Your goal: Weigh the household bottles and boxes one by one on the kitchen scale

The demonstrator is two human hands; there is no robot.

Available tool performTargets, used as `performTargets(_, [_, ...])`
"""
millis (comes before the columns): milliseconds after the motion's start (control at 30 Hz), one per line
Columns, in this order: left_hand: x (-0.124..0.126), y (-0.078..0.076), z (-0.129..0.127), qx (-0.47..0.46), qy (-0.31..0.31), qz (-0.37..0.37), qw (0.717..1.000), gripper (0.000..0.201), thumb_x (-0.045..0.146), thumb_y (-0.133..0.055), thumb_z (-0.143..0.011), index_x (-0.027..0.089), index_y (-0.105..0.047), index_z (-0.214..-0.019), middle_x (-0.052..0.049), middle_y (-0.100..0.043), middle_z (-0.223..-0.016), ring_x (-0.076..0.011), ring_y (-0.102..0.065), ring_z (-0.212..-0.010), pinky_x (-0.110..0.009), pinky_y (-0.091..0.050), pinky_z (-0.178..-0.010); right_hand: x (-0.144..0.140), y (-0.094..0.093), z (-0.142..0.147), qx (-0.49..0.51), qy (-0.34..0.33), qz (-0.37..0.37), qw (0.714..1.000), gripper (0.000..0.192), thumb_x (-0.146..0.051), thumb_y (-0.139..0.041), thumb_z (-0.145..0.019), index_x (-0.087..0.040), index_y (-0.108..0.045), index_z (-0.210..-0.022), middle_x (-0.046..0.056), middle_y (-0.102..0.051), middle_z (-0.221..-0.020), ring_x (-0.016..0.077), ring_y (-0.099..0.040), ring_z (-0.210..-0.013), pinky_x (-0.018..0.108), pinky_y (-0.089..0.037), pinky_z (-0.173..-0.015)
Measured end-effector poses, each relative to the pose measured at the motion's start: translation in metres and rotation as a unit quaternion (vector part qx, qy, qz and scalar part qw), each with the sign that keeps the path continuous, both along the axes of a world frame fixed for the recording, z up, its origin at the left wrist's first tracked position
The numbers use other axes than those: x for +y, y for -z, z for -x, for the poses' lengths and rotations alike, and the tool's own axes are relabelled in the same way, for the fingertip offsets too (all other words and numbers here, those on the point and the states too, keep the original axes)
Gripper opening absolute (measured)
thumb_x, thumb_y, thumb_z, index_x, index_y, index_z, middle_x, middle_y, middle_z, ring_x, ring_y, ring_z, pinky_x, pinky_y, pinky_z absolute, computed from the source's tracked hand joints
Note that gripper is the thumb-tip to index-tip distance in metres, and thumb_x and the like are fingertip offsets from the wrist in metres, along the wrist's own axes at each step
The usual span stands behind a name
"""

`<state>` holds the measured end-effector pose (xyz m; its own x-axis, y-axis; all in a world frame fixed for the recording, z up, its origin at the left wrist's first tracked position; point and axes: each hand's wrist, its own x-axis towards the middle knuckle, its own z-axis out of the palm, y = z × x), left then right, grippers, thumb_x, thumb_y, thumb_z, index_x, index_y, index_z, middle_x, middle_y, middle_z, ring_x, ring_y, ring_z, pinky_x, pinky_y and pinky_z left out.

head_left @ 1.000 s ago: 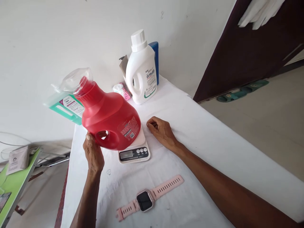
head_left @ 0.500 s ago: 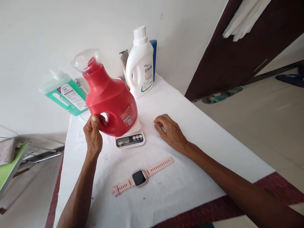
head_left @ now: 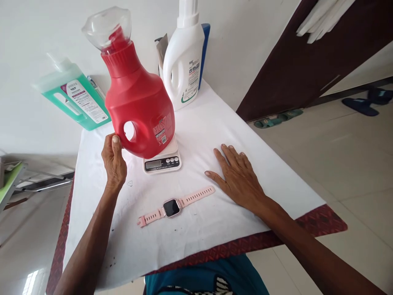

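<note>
Head view, as I see it. Red jug (head_left: 139,110): on the scale (head_left: 162,161), long axis near upright, clear cap tipped up-left. My left hand (head_left: 114,162): fingers curled on the jug's handle. My right hand (head_left: 238,176): spread flat on the white cloth (head_left: 196,229), beside a pink watch (head_left: 172,207).

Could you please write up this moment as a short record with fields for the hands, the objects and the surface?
Left hand: touching the handle side of the red detergent jug, fingers not through the handle.
Right hand: flat and open on the white cloth, holding nothing.
Red detergent jug: upright on the kitchen scale, clear cap on top.
Pink smartwatch: lying flat, strap open, nearer the person than the scale.
Behind: white bottle, green bottle.
</note>
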<state>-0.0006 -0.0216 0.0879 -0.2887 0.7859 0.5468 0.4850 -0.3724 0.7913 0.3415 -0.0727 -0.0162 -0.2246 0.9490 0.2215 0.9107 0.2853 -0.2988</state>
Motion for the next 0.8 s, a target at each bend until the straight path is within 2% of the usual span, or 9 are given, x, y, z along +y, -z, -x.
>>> performTargets(100, [-0.004,0.007,-0.001,0.006,-0.016,-0.002,1.000,0.056,0.071,-0.042,-0.103,0.020,-0.064,-0.098,-0.004,-0.064,-0.093,-0.0188,-0.062,-0.091,-0.030,-0.052,-0.080,-0.007,0.000,-0.005,-0.010,-0.012,-0.004,1.000,0.080,-0.065,-0.036,-0.108,-0.017,-0.027,-0.171,0.019,-0.024,-0.177,0.0401,-0.022,-0.163,0.067,-0.019,-0.131])
performTargets(300, [-0.012,0.027,0.000,0.015,-0.053,-0.012,0.998,0.059,0.070,-0.035,-0.106,0.019,-0.064,-0.114,-0.009,-0.064,-0.113,-0.0195,-0.064,-0.095,-0.033,-0.055,-0.080,-0.024,-0.001,-0.018,-0.046,-0.027,-0.042,0.998,0.075,-0.060,-0.033,-0.110,-0.018,-0.025,-0.172,0.017,-0.028,-0.176,0.0390,-0.024,-0.163,0.064,-0.025,-0.130])
performTargets(467, [-0.015,0.035,0.007,0.016,-0.079,-0.015,0.997,0.060,0.070,-0.031,-0.107,0.020,-0.063,-0.116,-0.009,-0.065,-0.113,-0.0186,-0.065,-0.090,-0.034,-0.055,-0.078,-0.035,-0.009,-0.020,-0.066,-0.024,-0.061,0.996,0.073,-0.056,-0.033,-0.112,-0.020,-0.019,-0.174,0.016,-0.031,-0.175,0.0389,-0.026,-0.162,0.065,-0.027,-0.129])
performTargets(567, [-0.016,0.040,0.009,0.021,-0.082,-0.004,0.996,0.059,0.069,-0.032,-0.107,0.020,-0.063,-0.116,-0.010,-0.065,-0.115,-0.0189,-0.065,-0.092,-0.035,-0.055,-0.079,-0.044,-0.007,-0.022,-0.062,-0.016,-0.073,0.995,0.071,-0.056,-0.032,-0.112,-0.023,-0.019,-0.174,0.015,-0.034,-0.174,0.0392,-0.028,-0.161,0.067,-0.027,-0.128])
performTargets(700, [-0.014,0.043,0.019,-0.006,-0.092,0.015,0.996,0.059,0.069,-0.033,-0.106,0.020,-0.064,-0.115,-0.009,-0.066,-0.111,-0.0185,-0.066,-0.089,-0.034,-0.056,-0.077,-0.052,-0.006,-0.033,-0.025,-0.008,-0.058,0.998,0.071,-0.060,-0.034,-0.110,-0.023,-0.030,-0.171,0.015,-0.041,-0.171,0.0413,-0.033,-0.159,0.070,-0.026,-0.128])
performTargets(800, [-0.011,0.036,0.026,-0.036,-0.096,0.019,0.995,0.060,0.071,-0.035,-0.105,0.020,-0.064,-0.114,-0.008,-0.067,-0.108,-0.0178,-0.067,-0.085,-0.033,-0.056,-0.075,-0.048,-0.029,-0.038,0.088,0.041,0.003,0.995,0.077,-0.069,-0.041,-0.105,-0.021,-0.043,-0.165,0.017,-0.051,-0.163,0.0430,-0.045,-0.152,0.069,-0.040,-0.122])
